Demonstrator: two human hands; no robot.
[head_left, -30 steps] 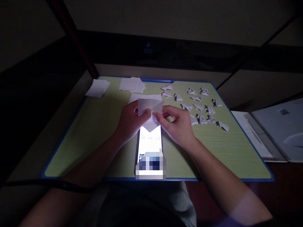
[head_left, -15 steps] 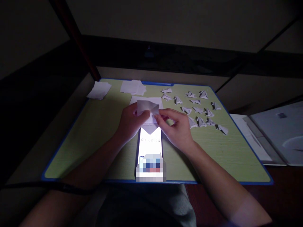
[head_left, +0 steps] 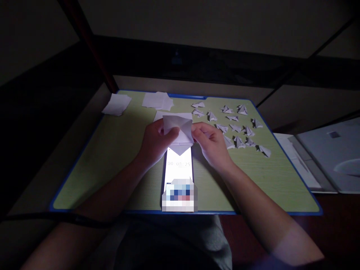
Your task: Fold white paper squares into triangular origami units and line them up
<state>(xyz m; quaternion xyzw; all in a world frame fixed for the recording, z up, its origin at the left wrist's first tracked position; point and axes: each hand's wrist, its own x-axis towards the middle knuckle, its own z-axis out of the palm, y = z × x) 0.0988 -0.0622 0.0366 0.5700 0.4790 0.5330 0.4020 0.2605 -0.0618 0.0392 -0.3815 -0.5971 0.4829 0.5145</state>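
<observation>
A creased sheet of white paper is held up above the far end of a lit phone, with a folded point hanging toward the screen. My left hand grips its left side, thumb pressed on the front of the paper and fingers behind. At the right edge, my right hand pinches the paper between thumb and bent fingers. Behind the held paper, another white sheet lies on the table, partly covered.
Several small folded paper pieces are spread over the right side of the green, blue-edged table. Two stacks of white paper, a left stack and a middle stack, lie at the back. A dark cable crosses the lower left.
My right hand has shifted from the paper's lower middle to its right edge. The paper's right side is now spread flatter and wider. My left hand keeps its grip.
</observation>
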